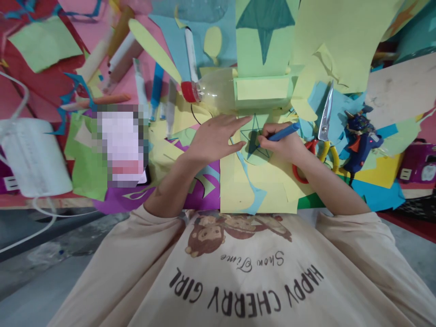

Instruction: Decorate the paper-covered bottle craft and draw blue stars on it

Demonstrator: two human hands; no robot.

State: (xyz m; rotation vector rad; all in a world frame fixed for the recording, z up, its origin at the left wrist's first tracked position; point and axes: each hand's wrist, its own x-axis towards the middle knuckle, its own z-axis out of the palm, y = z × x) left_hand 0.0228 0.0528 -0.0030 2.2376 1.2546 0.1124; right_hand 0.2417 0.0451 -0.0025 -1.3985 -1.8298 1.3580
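Observation:
My right hand [281,141] is closed around a blue marker [285,131], its fingers low over a small green piece of paper [265,155]. A star outline [252,136] is drawn on that paper, and part of it is coloured dark. My left hand [218,138] lies at the paper's left edge, fingers apart and holding nothing. Beneath both hands is a yellow sheet [235,190] with a light-blue paper scrap [256,196] on it. Just beyond them a clear plastic bottle [216,88] with a red cap lies on its side, green paper against it.
Red-and-yellow-handled scissors [323,129] lie beside my right forearm, near a dark blue glue gun [361,147]. On the left are a blurred-out phone [122,145], a white adapter [36,156] with cables and several markers. A green sheet with a dark star [265,22] stands at the back.

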